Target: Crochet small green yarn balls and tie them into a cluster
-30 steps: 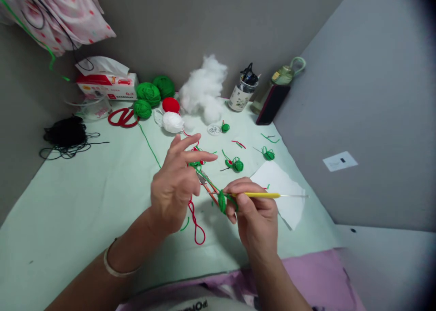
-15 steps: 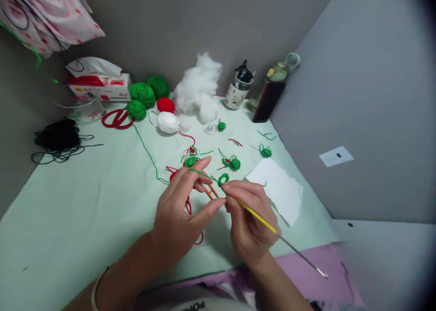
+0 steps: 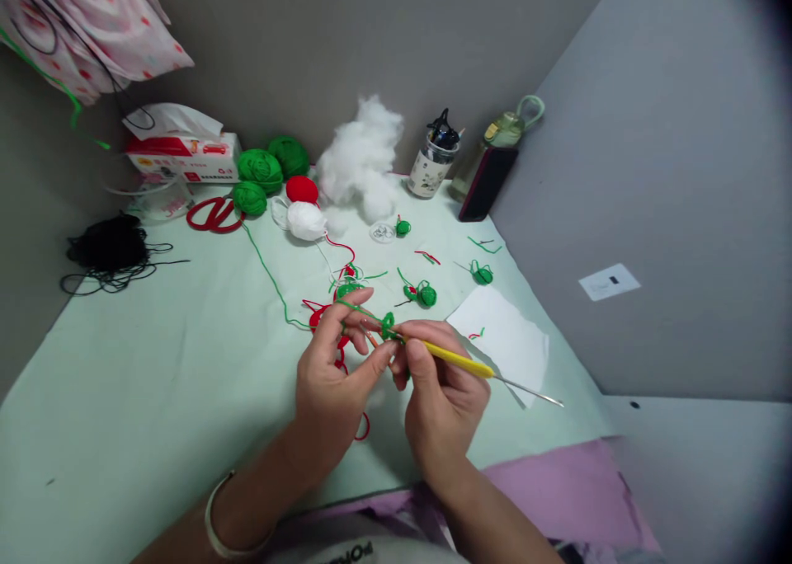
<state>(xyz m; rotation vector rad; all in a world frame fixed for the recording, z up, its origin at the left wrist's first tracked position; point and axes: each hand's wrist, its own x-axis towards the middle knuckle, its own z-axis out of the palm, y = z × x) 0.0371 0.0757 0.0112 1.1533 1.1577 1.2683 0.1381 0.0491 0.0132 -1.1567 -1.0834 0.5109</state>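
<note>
A yellow-handled crochet hook [image 3: 461,359] lies in the grip of my right hand [image 3: 442,407], its bare metal end pointing out to the right. At its working end is a small green crochet piece [image 3: 388,326], which my left hand [image 3: 337,366] pinches near the thumb tip. Green yarn [image 3: 355,307] runs over the raised left index finger to that piece. Behind the left fingers lies red yarn [image 3: 320,318], partly hidden, and an orange tool [image 3: 371,339] shows between the hands.
Beyond my hands are small green crocheted balls [image 3: 426,293], a white paper [image 3: 511,341] and white stuffing [image 3: 362,164]. Farther back stand green yarn balls [image 3: 258,171], red scissors [image 3: 216,215], a tissue box [image 3: 186,158], a pen jar [image 3: 428,171] and a phone [image 3: 490,183] against a bottle. Black yarn [image 3: 108,246] sits left.
My right hand has turned, so the hook lies flatter and its free end has swung up and left. The green piece has shifted left, closer to my left thumb.
</note>
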